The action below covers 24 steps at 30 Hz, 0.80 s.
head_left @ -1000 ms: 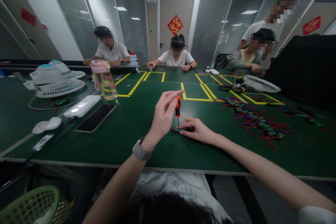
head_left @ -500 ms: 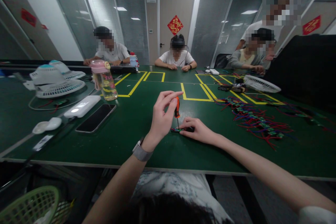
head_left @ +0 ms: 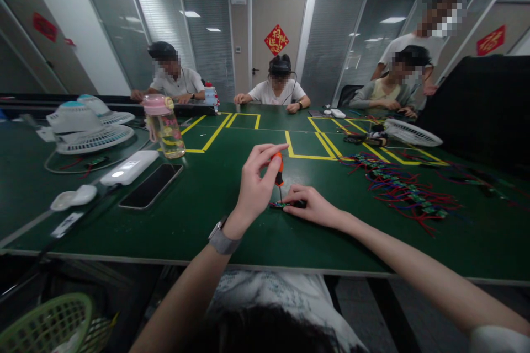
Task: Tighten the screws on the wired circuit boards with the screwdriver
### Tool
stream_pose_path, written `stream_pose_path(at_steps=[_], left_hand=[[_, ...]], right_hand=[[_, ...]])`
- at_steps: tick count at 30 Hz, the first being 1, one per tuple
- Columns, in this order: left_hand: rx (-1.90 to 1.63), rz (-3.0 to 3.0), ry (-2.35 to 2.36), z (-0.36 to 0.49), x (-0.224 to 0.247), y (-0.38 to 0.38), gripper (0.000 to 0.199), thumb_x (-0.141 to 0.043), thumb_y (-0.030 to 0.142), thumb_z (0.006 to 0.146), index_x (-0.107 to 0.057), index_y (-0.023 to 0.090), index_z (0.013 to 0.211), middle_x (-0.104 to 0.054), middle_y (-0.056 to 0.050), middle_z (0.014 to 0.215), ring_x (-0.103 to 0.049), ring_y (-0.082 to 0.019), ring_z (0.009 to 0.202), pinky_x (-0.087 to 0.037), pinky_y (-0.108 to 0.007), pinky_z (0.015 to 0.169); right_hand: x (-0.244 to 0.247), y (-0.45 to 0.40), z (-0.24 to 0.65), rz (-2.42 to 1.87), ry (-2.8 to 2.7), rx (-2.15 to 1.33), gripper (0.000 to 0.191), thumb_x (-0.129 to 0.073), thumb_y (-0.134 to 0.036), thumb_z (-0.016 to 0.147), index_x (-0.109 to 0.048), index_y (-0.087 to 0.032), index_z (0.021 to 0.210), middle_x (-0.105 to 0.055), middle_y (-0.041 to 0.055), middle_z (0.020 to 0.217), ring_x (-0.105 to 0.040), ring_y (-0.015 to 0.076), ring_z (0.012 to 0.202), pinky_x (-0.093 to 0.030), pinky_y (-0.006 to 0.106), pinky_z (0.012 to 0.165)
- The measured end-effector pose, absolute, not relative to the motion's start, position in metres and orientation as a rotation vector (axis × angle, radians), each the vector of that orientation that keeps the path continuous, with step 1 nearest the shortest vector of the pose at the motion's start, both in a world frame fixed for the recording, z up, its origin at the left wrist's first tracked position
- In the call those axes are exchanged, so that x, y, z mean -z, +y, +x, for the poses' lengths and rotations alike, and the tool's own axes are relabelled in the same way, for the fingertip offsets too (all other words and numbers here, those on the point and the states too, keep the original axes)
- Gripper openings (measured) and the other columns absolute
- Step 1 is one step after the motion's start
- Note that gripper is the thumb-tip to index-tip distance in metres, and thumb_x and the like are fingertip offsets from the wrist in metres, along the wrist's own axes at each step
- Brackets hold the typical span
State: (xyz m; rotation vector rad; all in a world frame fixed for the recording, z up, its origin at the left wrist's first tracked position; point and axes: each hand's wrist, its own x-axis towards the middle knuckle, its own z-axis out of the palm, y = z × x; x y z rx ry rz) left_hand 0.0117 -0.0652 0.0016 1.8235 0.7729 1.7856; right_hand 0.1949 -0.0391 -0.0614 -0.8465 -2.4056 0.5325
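Observation:
My left hand [head_left: 260,176] is closed round the handle of a small orange and black screwdriver [head_left: 280,172], its index finger reaching over the top of the handle. The screwdriver stands nearly upright, and its tip meets a small green circuit board [head_left: 278,206] low on the green table [head_left: 199,226]. My right hand [head_left: 308,205] rests on the table and pinches the board from the right, fingers near the screwdriver's tip. A dark part shows under the right fingers; what it is I cannot make out.
Several wired circuit boards [head_left: 403,185] lie in a row at the right. On the left are a phone [head_left: 152,186], a white power bank [head_left: 130,167], a bottle [head_left: 165,129] and white fans [head_left: 93,135]. Other people sit across the table. A green basket [head_left: 83,309] is below the edge.
My hands and the screwdriver stay almost in place. Across the table, the middle person's hand has moved outward to a small object, and the seated person at right has drawn the hands back.

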Motion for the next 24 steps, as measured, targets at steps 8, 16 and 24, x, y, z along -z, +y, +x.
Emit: stream_pose_path(at_steps=[8,16,24], left_hand=[[-1.700,1.780,0.707,0.0144,0.0003,-0.0655,0.033,-0.059,0.026,0.089,-0.063,0.019,0.120,-0.068,-0.008,0.119,-0.068,-0.019,0.101,-0.059,-0.033,0.088],[-1.769,1.978,0.768,0.0150,0.0000,-0.0665,0.022,-0.061,0.025,0.087,-0.068,0.023,0.108,-0.069,-0.004,0.103,-0.066,-0.013,0.089,-0.057,-0.020,0.067],[-1.836,2.324,1.037,0.0110,-0.0039,-0.0689,0.024,-0.057,0.024,0.089,-0.065,0.023,0.112,-0.062,-0.007,0.109,-0.055,-0.020,0.107,-0.044,-0.038,0.095]], right_hand=[[0.0623,-0.0389,0.1951,-0.850,-2.402,-0.531,0.022,-0.063,-0.030,0.086,-0.074,-0.016,0.099,-0.062,0.0053,0.080,-0.057,0.0163,0.075,-0.046,0.029,0.070],[0.0616,-0.0394,0.1947,-0.853,-2.407,-0.502,0.021,-0.063,-0.029,0.086,-0.074,-0.016,0.098,-0.062,0.0060,0.080,-0.056,0.0163,0.073,-0.045,0.028,0.068],[0.0628,-0.0386,0.1950,-0.861,-2.402,-0.530,0.021,-0.063,-0.030,0.086,-0.074,-0.017,0.098,-0.063,0.0061,0.083,-0.056,0.0160,0.075,-0.046,0.028,0.069]])
